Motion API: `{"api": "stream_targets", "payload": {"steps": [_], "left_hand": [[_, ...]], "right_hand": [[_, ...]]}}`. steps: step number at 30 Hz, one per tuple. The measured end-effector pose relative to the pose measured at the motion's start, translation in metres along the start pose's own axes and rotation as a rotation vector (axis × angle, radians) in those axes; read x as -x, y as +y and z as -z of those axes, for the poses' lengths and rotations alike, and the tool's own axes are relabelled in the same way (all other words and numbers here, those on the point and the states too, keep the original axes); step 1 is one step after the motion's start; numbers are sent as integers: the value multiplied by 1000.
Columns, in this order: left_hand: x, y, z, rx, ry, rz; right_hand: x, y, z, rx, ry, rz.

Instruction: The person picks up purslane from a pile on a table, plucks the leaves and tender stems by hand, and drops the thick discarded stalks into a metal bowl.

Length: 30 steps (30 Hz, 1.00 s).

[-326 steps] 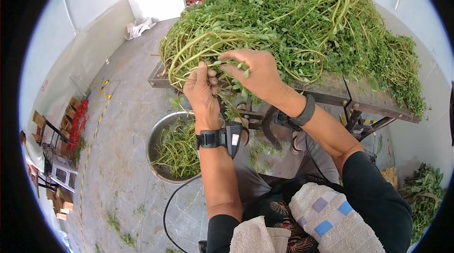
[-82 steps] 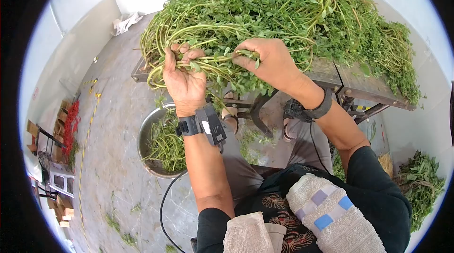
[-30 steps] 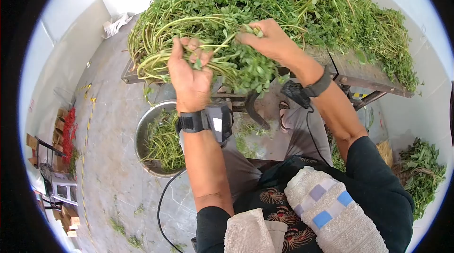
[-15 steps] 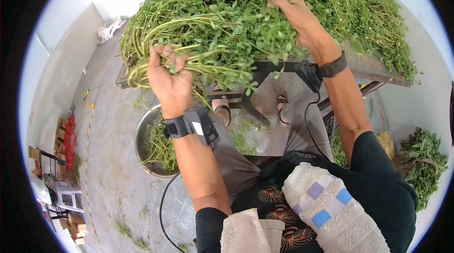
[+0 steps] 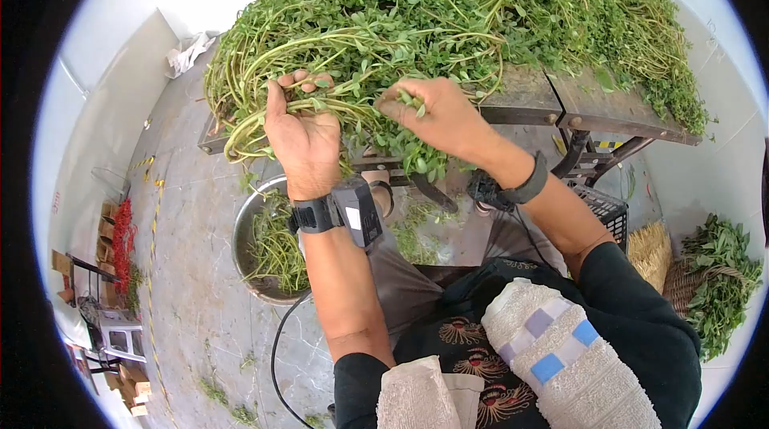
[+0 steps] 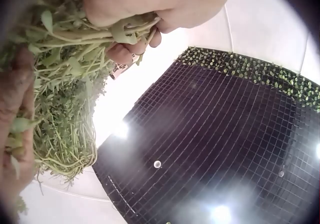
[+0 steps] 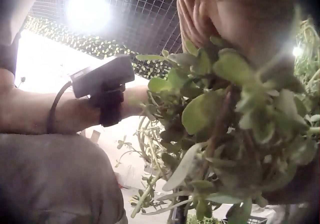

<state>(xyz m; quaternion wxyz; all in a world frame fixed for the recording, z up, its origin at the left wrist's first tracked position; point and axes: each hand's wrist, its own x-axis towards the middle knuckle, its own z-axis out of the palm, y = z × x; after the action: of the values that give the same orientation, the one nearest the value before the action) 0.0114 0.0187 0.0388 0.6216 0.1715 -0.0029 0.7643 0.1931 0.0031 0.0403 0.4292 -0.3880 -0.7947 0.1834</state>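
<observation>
Greens fill the worktop (image 5: 521, 100) in a tall tangled heap (image 5: 448, 4), and both hands are at its near edge. The left hand (image 5: 303, 136) has its fingers curled round a bunch of long pale stems (image 5: 264, 120) that arch off the worktop's left end; its grip is clamped on them. Half a second ago the right hand (image 5: 436, 112) was stretched high onto the heap, well apart from the left; now it has come back down and sits just beside the left, its fingertips pinched together on a leafy sprig (image 5: 410, 99). The right wrist view confirms fleshy oval leaves (image 7: 210, 108) bunched in that pinch. By my reading, the reach into the pile fetched a fresh stalk and the pair of hands is once more set to pluck or trim it, so another round of sorting is starting rather than ending. Below the hands a metal basin (image 5: 244, 229) on the floor holds picked stems (image 5: 276, 249), partly filled. Loose scraps lie on the floor between the person's feet, and a further bundle of leaves (image 5: 721, 269) rests in a basket at the far right.
</observation>
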Motion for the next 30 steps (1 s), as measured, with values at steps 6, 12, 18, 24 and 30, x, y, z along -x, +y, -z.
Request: {"api": "stream_targets", "payload": {"steps": [6, 12, 18, 24, 30], "left_hand": [[3, 3, 0, 77, 1, -41], [0, 1, 4, 156, -43, -16], [2, -1, 0, 192, -10, -20], [6, -6, 0, 109, -10, -9], [10, -9, -6, 191, 21, 4]], "right_hand": [[18, 7, -21, -14, 106, -12], [26, 18, -39, -215, 62, -152], [17, 13, -45, -485, 203, -147], [5, 2, -52, -189, 129, -90], [-5, 15, -48, -579, -38, -165]]}}
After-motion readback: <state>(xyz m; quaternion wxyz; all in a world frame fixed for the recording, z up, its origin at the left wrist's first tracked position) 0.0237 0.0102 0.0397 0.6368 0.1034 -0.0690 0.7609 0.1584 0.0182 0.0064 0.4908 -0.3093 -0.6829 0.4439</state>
